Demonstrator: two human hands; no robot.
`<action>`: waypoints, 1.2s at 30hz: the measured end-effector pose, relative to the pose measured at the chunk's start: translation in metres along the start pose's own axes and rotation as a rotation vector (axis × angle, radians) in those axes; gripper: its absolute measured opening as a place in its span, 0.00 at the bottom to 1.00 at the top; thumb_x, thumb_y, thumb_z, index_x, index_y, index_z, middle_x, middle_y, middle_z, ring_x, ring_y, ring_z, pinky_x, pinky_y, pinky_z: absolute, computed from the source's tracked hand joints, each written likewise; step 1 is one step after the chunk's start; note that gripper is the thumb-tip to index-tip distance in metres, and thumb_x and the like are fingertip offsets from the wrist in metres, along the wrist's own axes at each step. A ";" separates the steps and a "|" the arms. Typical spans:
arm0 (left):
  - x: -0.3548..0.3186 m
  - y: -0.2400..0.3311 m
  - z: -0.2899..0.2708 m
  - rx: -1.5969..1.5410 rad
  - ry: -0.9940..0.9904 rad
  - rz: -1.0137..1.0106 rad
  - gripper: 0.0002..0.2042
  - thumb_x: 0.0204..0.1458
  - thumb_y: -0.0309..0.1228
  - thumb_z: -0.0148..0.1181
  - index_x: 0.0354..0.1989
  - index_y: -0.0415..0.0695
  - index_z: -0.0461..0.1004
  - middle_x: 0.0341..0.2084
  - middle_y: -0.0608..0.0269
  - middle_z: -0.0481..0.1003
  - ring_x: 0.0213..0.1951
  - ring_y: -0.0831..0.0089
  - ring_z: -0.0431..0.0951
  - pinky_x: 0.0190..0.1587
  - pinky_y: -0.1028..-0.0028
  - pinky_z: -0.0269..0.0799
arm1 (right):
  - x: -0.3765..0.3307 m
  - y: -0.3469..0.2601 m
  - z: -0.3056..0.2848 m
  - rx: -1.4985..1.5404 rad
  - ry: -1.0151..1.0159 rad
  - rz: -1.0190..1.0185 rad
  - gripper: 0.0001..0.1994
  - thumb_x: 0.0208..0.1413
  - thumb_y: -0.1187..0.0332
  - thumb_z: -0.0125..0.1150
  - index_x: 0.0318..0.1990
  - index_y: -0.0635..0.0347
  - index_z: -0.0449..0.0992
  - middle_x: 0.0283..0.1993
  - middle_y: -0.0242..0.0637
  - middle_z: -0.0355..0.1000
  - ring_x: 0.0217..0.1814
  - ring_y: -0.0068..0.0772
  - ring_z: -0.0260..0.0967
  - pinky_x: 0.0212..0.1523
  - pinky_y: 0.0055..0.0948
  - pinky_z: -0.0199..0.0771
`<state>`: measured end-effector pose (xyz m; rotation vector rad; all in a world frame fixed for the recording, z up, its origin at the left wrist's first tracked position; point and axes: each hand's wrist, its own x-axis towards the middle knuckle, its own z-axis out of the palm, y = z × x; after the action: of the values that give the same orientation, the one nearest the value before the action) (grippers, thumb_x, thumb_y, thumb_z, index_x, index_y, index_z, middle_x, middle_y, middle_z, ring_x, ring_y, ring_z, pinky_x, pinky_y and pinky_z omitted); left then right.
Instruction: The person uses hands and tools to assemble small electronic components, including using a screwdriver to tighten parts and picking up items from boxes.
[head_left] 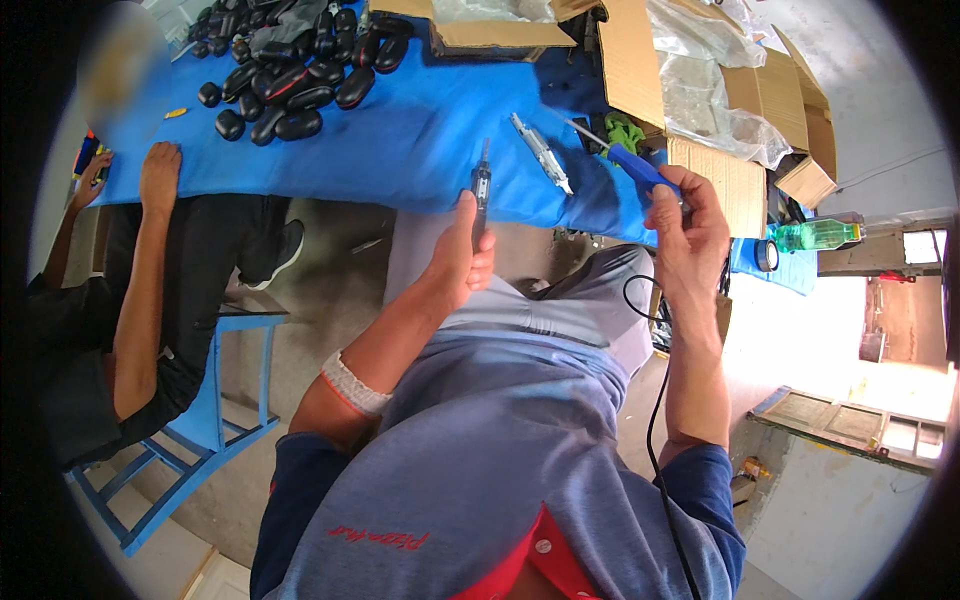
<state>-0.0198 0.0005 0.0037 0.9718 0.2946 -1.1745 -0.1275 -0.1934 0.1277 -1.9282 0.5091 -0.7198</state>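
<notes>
My left hand [458, 262] is closed round a slim dark pen-shaped tool [481, 190]. Its thin tip points up toward the table, and a silver part shows on its side. My right hand [692, 235] grips a screwdriver [636, 168] by its blue handle, the metal shaft slanting up and left over the table. Between the two hands, a silvery elongated part [541, 155] lies on the blue tablecloth near the front edge. The two held tools are apart from each other.
Many black oval cases [290, 90] are heaped at the back left. Open cardboard boxes [633, 65] with clear plastic stand at the back right, near a green bottle [818, 235]. At left, another person's arm [150, 260] rests on the table edge, beside a blue stool [205, 400].
</notes>
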 end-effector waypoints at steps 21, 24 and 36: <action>0.003 -0.009 0.005 0.091 0.113 0.112 0.31 0.53 0.66 0.40 0.18 0.49 0.57 0.10 0.74 0.51 0.11 0.82 0.48 0.13 0.76 0.39 | -0.009 0.072 0.080 -0.210 -0.105 -0.246 0.06 0.54 0.71 0.63 0.34 0.65 0.76 0.29 0.34 0.72 0.30 0.22 0.66 0.30 0.24 0.66; 0.002 -0.008 0.009 0.098 0.145 0.115 0.31 0.54 0.66 0.38 0.17 0.49 0.57 0.10 0.74 0.51 0.11 0.82 0.48 0.12 0.76 0.39 | -0.024 0.059 0.102 -0.078 -0.274 -0.043 0.06 0.53 0.70 0.62 0.33 0.65 0.76 0.28 0.36 0.73 0.29 0.26 0.68 0.30 0.27 0.68; 0.003 -0.008 0.012 0.102 0.134 0.121 0.30 0.56 0.65 0.31 0.18 0.50 0.57 0.09 0.74 0.54 0.09 0.82 0.50 0.12 0.77 0.42 | -0.033 0.055 0.125 -0.209 -0.304 -0.084 0.06 0.52 0.69 0.59 0.28 0.62 0.73 0.28 0.44 0.71 0.30 0.49 0.69 0.31 0.41 0.68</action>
<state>-0.0287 -0.0106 0.0049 1.1451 0.2807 -1.0243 -0.0696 -0.1151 0.0260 -2.2176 0.3246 -0.4262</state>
